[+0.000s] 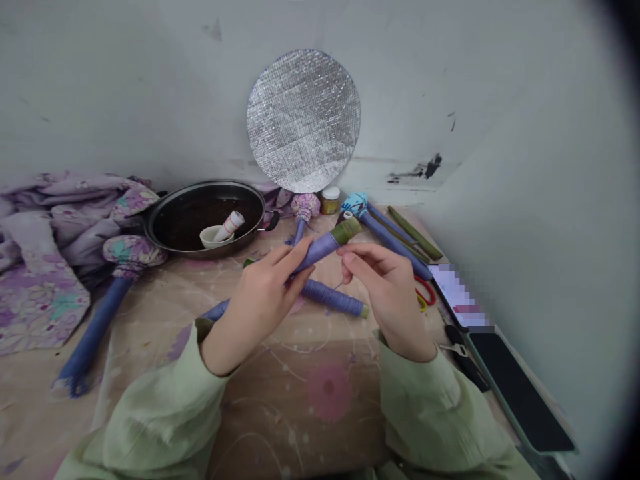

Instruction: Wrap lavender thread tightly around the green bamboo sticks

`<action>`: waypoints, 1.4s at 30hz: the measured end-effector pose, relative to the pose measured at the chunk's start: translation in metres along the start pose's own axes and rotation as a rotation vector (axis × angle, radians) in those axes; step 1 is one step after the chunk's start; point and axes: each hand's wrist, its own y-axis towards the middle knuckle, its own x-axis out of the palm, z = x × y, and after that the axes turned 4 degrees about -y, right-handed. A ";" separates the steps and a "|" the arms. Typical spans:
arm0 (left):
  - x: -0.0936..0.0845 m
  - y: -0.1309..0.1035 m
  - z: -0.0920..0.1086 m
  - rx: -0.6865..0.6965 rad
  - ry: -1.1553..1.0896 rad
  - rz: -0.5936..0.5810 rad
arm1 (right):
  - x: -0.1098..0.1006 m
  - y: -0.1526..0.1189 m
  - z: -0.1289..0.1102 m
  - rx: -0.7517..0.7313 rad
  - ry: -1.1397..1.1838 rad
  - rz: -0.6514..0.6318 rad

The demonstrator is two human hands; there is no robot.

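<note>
A green stick [323, 251], wrapped in purple thread with its green end bare, is held tilted up to the right. My left hand [263, 293] is closed round its wrapped part. Beside the bare end, my right hand [385, 283] has thumb and forefinger pinched together; thread may be between them, too fine to make out. Below the hands a spool of purple thread [333, 297] lies on the table, a strand rising from it towards my right hand.
A black pan [173, 243] holding a white bowl [216, 239] stands back left. Cloth-headed purple sticks [103, 320] lie left and right. Red scissors [426, 291], keys [457, 349] and two phones [520, 387] lie right. A silver disc [304, 120] leans on the wall.
</note>
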 end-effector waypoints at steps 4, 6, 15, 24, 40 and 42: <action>0.006 -0.002 -0.002 0.018 0.076 0.053 | 0.002 0.000 0.002 -0.005 -0.012 0.006; 0.008 -0.003 -0.001 0.029 0.110 0.074 | 0.003 0.000 0.003 -0.007 -0.012 0.015; 0.012 -0.007 0.005 0.057 0.204 0.101 | 0.007 0.002 0.008 -0.019 -0.046 0.073; 0.015 -0.010 0.009 0.092 0.268 0.147 | 0.008 0.003 0.009 -0.022 -0.012 0.059; 0.019 -0.006 0.016 0.062 -0.060 0.006 | 0.001 0.006 0.007 -0.020 0.068 0.105; 0.017 -0.003 0.015 -0.012 -0.228 -0.072 | -0.003 0.006 0.007 -0.028 0.112 0.091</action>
